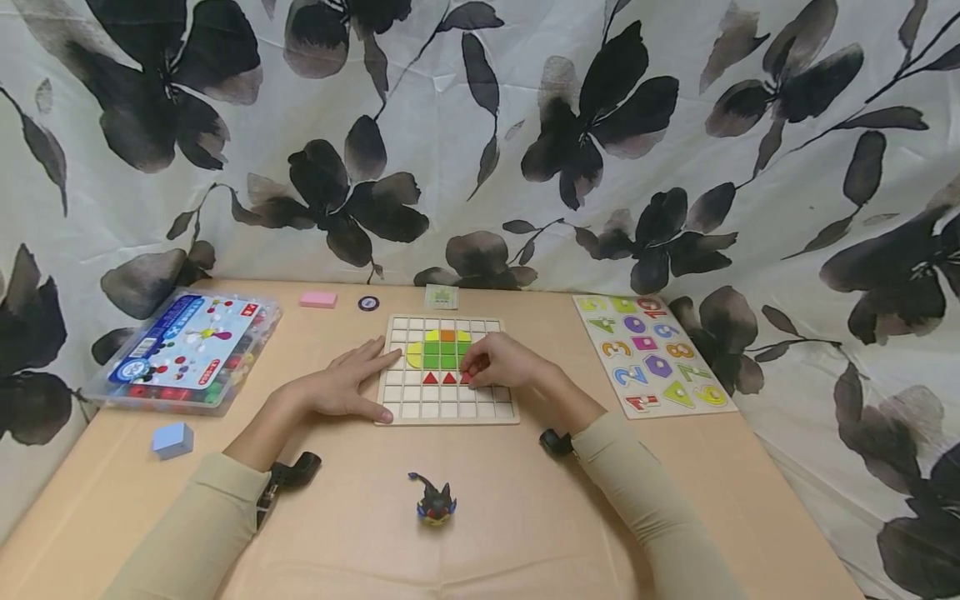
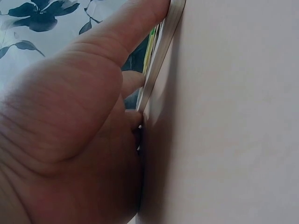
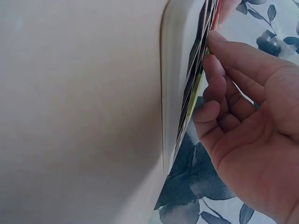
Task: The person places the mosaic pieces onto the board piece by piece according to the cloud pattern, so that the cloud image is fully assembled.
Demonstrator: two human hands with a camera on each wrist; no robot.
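The left hand [image 1: 341, 387] lies flat with straight fingers, pressing the grid board [image 1: 447, 410] at its 9 o'clock edge. The right hand [image 1: 501, 361] curls its fingers over the board at 3 o'clock, fingertips on a red triangle [image 1: 466, 377]. I cannot tell if it pinches the piece. Three red triangles sit in a row under the green squares [image 1: 439, 356]. At 9 o'clock, a clear plastic box [image 1: 183, 350] holds small colored pieces.
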